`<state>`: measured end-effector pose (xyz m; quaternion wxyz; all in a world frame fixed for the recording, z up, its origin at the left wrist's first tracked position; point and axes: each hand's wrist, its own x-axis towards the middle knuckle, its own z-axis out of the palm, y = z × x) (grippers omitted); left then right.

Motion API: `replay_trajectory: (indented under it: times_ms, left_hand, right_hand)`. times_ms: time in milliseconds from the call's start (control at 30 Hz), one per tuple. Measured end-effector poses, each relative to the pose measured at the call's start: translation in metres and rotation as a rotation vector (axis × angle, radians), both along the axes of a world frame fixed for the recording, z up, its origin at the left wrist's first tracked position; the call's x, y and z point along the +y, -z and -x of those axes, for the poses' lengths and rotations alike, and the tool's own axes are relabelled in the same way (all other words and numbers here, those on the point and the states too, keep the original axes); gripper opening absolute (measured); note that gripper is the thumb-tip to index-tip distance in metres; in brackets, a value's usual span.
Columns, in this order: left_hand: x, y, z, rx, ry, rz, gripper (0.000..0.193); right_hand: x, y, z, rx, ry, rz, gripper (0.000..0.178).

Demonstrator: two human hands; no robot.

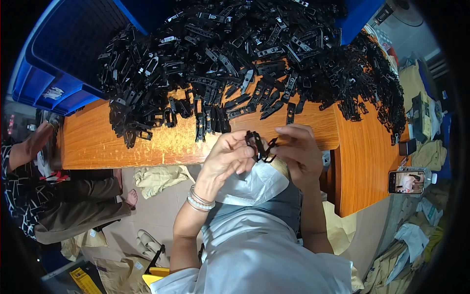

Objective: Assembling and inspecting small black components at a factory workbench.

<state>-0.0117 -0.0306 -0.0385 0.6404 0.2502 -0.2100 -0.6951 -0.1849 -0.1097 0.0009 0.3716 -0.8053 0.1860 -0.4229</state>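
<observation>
Just off the table's front edge, my left hand [226,159] pinches a dark slotted black plastic part [253,142] upright between thumb and fingers. My right hand [301,153] is closed at the fingertips on a smaller, open-framed black plastic piece [269,151]. The two pieces are close together; whether they touch I cannot tell. Beyond my hands, a large heap of long black plastic parts [215,59] covers the far table, with several lined up at its near edge [208,117]. Smaller black frame pieces [357,83] lie heaped to the right.
A blue crate [54,93] stands at the left of the wooden table [147,149]. A phone [406,182] is propped beside the right edge. Another person's arm [32,145] and legs show at left. Bags and cloth [411,245] lie low on the right.
</observation>
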Motion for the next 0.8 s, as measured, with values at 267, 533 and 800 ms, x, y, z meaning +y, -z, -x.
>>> replay_trajectory:
  times_ms: [267, 533, 800]
  left_hand:
    - [0.003, 0.000, 0.007, 0.109, 0.175, 0.004, 0.042]
    - [0.005, -0.003, 0.012, 0.067, 0.135, -0.036, 0.037]
    - [0.005, -0.010, 0.018, -0.062, 0.033, -0.030, 0.025]
  right_hand:
    - [-0.012, -0.001, -0.002, 0.070, -0.085, 0.221, 0.022]
    - [-0.011, 0.000, -0.002, 0.146, -0.066, 0.337, 0.019]
    - [0.003, -0.010, -0.009, 0.120, -0.070, -0.017, 0.014]
